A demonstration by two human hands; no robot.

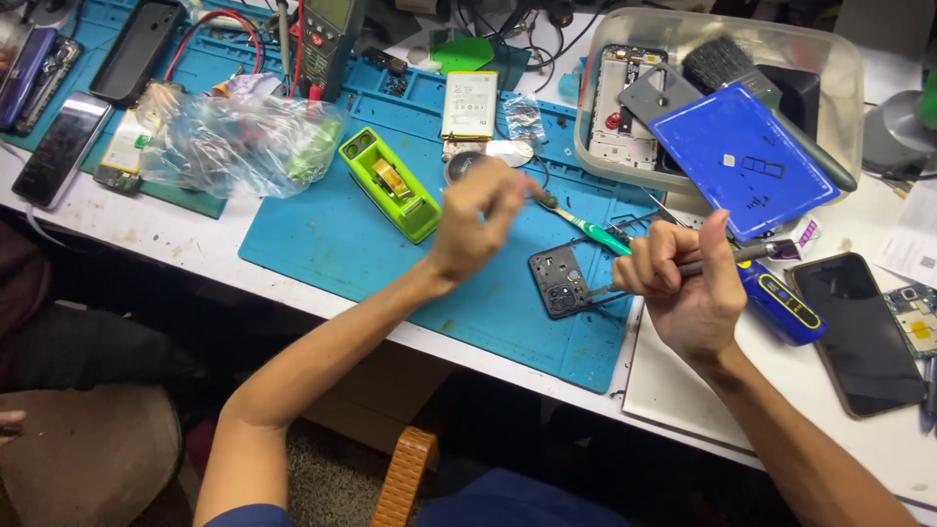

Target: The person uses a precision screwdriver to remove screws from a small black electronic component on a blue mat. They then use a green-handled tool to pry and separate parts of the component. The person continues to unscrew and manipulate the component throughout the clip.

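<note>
My right hand (683, 288) is closed around a thin metal tool (742, 256), thumb up. The tool's tip reaches left to a small dark phone part (556, 281) lying on the blue work mat (342, 244). My left hand (478, 220) hovers above the mat with its fingertips pinched together. They sit right beside the head of a green and white toothbrush (586, 226) that lies on the mat. I cannot see anything between those fingers.
On the mat stand a green tape dispenser (390, 185), a flat battery (468, 104) and a crumpled plastic bag (234, 141). A clear plastic box (849, 78) holds phone parts and a blue cover (742, 161). A dark phone (859, 332) and a blue tool (781, 304) lie right.
</note>
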